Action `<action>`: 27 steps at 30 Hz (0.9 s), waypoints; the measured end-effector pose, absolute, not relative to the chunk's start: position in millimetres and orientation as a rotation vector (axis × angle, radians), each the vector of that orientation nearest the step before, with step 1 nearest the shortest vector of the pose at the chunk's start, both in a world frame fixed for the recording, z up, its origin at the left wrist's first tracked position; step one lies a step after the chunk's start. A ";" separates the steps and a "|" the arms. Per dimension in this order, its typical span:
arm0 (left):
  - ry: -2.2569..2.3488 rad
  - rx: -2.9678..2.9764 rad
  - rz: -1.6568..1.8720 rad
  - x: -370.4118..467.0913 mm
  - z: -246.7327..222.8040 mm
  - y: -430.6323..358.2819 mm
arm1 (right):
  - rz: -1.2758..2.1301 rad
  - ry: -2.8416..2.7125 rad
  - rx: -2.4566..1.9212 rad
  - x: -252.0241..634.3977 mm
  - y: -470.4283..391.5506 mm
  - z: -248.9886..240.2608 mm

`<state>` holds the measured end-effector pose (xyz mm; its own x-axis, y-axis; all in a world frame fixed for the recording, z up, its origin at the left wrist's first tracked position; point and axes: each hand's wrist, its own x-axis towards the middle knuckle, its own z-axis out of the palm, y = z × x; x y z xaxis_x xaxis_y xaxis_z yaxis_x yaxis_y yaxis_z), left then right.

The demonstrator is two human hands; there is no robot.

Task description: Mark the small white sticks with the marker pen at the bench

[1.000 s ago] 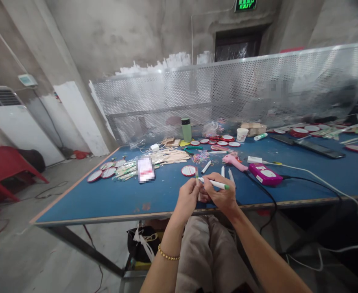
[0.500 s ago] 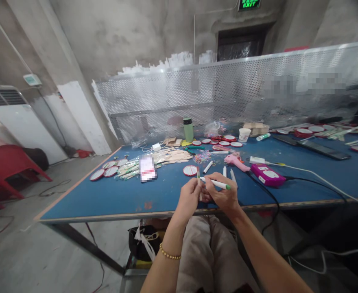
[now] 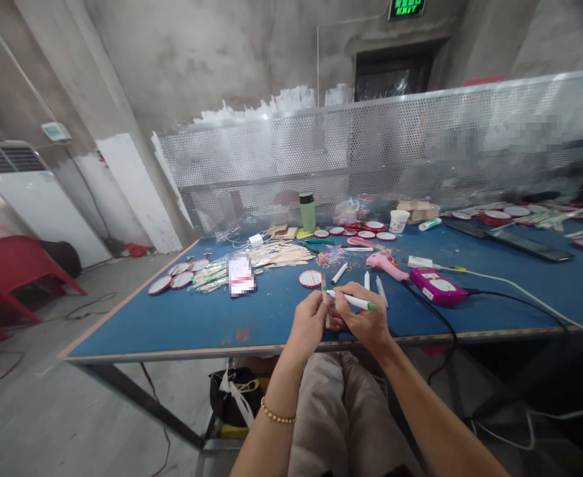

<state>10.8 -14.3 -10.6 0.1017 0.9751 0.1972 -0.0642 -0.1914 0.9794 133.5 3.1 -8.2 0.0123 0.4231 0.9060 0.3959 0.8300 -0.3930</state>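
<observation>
Near the front edge of the blue table, my left hand pinches a flat wooden stick upright; its upper part carries reddish and green colour. My right hand is closed around a white marker with a green end, held like a pen. The marker's tip touches or nearly touches the stick; I cannot tell which. Just behind the stick lies a round white disc with a red rim. Another white marker and two more pens lie close to my right hand.
A pink glue gun and a purple box with cables lie to the right. Bare wooden sticks, coloured sticks and a phone are at left. Behind stand a green bottle and paper cup. Perforated metal panels border the back.
Both hands keep nearly the same pose, with the marker against or near the stick. The view has shifted very slightly; nothing was picked up or let go.
</observation>
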 end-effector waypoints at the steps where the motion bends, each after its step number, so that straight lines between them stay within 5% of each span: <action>1: 0.992 1.354 1.293 10.8 -10.9 -14.1 | 0.020 -1.594 -0.660 133.4 3.2 -8.2; 27: 0.985 1.355 1.310 10.9 -10.3 -14.4 | -0.036 -1.592 -0.659 133.7 3.2 -6.5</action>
<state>10.9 -14.4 -10.3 0.0926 0.9741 0.2062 -0.0719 -0.2000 0.9772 133.7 3.2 -6.5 0.0169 0.3862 0.9223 0.4276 0.8310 -0.3558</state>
